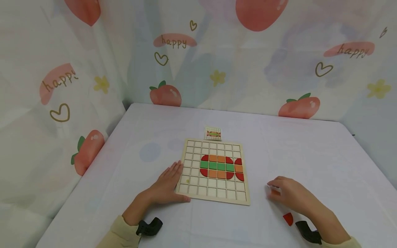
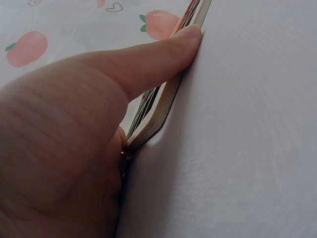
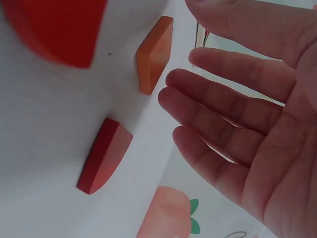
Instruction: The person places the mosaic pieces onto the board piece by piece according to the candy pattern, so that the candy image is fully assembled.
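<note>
White table (image 1: 310,155), peach-print curtain (image 1: 62,86) behind; grid board (image 1: 186,165) centre.

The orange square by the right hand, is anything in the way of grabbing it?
Nothing visible is. The orange square lies flat on the white table, just past the fingertips of the right hand. The gap between them looks bare. A red curved piece lies beside it, off to one side.

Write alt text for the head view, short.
A person's left hand rests flat on the left edge of a square wooden grid board partly filled with red, orange and green tiles, on a white table. Their right hand hovers over loose pieces; a red quarter-round piece lies nearby.
</note>
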Tool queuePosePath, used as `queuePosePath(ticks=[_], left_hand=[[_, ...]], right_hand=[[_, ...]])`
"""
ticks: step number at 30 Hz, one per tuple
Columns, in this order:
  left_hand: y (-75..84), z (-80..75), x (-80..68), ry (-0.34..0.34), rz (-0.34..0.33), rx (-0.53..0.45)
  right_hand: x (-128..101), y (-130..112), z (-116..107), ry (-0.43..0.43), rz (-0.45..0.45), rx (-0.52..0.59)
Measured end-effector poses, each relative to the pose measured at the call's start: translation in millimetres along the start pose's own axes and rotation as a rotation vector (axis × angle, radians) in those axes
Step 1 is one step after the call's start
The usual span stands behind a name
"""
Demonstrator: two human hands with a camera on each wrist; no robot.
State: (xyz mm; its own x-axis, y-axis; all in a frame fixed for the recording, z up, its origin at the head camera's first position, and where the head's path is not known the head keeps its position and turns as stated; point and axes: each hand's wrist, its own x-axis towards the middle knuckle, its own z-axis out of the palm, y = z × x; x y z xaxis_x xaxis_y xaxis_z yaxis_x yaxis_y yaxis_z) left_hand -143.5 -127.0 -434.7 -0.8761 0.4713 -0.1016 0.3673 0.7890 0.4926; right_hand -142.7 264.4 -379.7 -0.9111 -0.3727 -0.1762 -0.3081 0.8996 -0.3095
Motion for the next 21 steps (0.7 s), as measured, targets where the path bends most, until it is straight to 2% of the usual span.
queuePosePath(ticks=[8,21], left_hand=[[-1.6,1.4,0.6,0.004,0.002,-0.002],[-1.5,1.0,0.7,-0.006,0.002,0.005]], right_hand=[[-9.6,0.9,4.1,-0.011,0.025,-0.003],[-11.0,5.4,9.1,0.033,-0.053,-0.070]])
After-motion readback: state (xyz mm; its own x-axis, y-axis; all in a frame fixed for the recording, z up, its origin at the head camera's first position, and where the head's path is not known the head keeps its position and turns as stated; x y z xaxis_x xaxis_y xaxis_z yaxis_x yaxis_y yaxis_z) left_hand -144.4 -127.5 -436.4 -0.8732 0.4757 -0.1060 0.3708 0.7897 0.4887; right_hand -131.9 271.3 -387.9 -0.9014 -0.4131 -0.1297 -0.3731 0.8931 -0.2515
